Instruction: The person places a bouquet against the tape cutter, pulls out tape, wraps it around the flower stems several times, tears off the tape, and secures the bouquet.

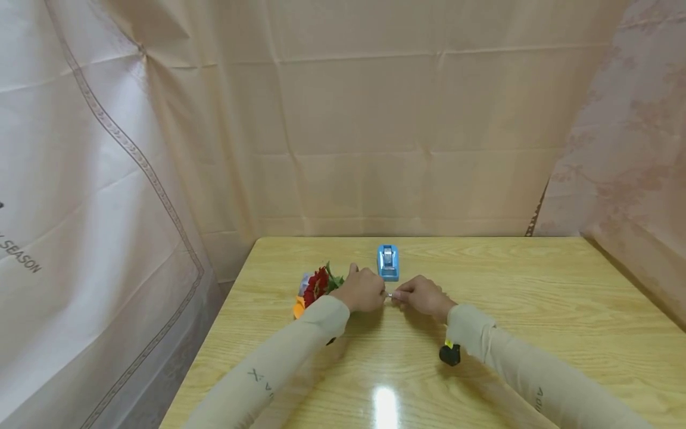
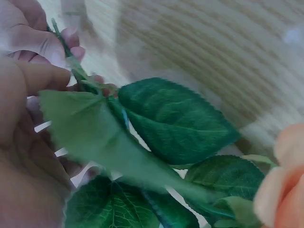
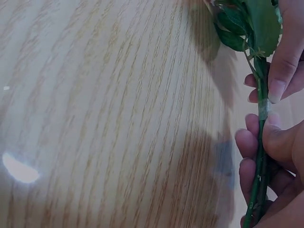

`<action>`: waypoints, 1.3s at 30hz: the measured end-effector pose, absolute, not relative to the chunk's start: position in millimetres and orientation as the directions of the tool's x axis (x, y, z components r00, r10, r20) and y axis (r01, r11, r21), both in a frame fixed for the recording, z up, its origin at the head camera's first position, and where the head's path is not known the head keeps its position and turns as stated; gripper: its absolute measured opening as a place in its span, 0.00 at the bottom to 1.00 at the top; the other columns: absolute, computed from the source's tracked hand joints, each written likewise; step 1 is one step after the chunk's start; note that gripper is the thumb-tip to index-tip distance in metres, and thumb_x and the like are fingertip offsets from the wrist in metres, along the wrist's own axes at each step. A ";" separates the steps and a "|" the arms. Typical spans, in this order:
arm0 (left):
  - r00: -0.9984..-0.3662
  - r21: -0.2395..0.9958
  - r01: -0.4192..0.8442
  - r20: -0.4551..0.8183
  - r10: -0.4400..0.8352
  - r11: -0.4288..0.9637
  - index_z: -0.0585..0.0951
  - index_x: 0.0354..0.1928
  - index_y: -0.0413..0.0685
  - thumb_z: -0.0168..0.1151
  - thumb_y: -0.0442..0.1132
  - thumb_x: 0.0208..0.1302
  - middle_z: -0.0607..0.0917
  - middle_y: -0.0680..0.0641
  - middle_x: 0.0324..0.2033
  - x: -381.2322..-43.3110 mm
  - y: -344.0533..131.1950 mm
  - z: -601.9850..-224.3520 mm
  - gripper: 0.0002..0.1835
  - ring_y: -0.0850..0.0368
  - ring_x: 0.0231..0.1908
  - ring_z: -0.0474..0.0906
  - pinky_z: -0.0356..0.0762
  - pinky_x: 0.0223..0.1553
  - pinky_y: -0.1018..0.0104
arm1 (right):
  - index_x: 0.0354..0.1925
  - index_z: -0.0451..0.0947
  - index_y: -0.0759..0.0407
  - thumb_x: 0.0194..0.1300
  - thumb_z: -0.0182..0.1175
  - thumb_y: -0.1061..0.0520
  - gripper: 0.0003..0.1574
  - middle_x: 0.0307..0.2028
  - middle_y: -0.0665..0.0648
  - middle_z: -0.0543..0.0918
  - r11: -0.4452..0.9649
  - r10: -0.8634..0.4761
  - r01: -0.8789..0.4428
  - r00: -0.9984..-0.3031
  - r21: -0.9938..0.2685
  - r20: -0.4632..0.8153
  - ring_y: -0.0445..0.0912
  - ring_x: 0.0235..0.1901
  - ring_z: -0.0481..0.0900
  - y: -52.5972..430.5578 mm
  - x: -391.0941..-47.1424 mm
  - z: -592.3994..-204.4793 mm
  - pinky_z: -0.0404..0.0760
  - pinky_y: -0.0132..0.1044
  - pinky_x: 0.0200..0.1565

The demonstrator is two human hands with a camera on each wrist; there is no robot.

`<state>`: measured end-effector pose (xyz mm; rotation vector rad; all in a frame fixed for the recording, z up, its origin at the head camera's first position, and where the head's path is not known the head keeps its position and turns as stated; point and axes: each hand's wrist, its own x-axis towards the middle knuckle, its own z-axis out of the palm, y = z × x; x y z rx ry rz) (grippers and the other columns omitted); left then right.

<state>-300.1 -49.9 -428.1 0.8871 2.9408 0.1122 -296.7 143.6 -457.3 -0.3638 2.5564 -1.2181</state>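
Note:
Both hands hold a small bunch of artificial flowers by its green stems (image 3: 259, 175). My left hand (image 1: 360, 290) grips the stems just below the leaves (image 2: 175, 121). Close beside it, my right hand (image 1: 423, 296) pinches them lower down, its fingers curled round them in the right wrist view. A band of clear tape (image 3: 264, 109) wraps the stems between the two thumbs. To the left of the left hand show a red flower (image 1: 316, 285) and an orange one (image 1: 299, 307). A peach-coloured bloom (image 2: 289, 185) fills the right edge of the left wrist view.
A blue tape dispenser (image 1: 388, 262) stands on the wooden table (image 1: 536, 286), just beyond the hands. Below the right cuff shows a small black object (image 1: 449, 353) with a yellow part. Beige cloth (image 1: 354, 119) hangs behind the table and along its sides.

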 end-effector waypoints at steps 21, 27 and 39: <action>-0.842 0.035 0.540 0.007 0.540 0.841 0.91 0.37 0.53 0.69 0.48 0.69 0.89 0.58 0.32 -299.0 -51.4 -436.4 0.08 0.60 0.36 0.77 0.65 0.53 0.52 | 0.49 0.88 0.61 0.75 0.62 0.55 0.14 0.44 0.55 0.89 0.588 -0.332 -0.072 -0.930 -0.806 -0.159 0.48 0.44 0.85 141.7 -292.1 -458.2 0.75 0.57 0.60; -0.847 -0.031 0.530 0.035 0.531 0.848 0.90 0.32 0.55 0.68 0.47 0.69 0.85 0.58 0.27 -296.9 -50.9 -435.7 0.09 0.59 0.34 0.74 0.64 0.53 0.51 | 0.50 0.88 0.62 0.77 0.58 0.54 0.16 0.43 0.54 0.88 0.592 -0.360 -0.079 -0.916 -0.802 -0.176 0.48 0.46 0.83 141.8 -292.4 -457.3 0.76 0.56 0.58; -0.833 -0.149 0.530 0.093 0.545 0.835 0.83 0.23 0.58 0.69 0.49 0.69 0.83 0.58 0.23 -292.3 -50.2 -435.6 0.15 0.59 0.34 0.72 0.62 0.49 0.55 | 0.49 0.87 0.64 0.81 0.51 0.53 0.21 0.43 0.55 0.89 0.561 -0.386 -0.059 -0.901 -0.826 -0.197 0.48 0.45 0.85 140.0 -295.0 -457.7 0.70 0.59 0.64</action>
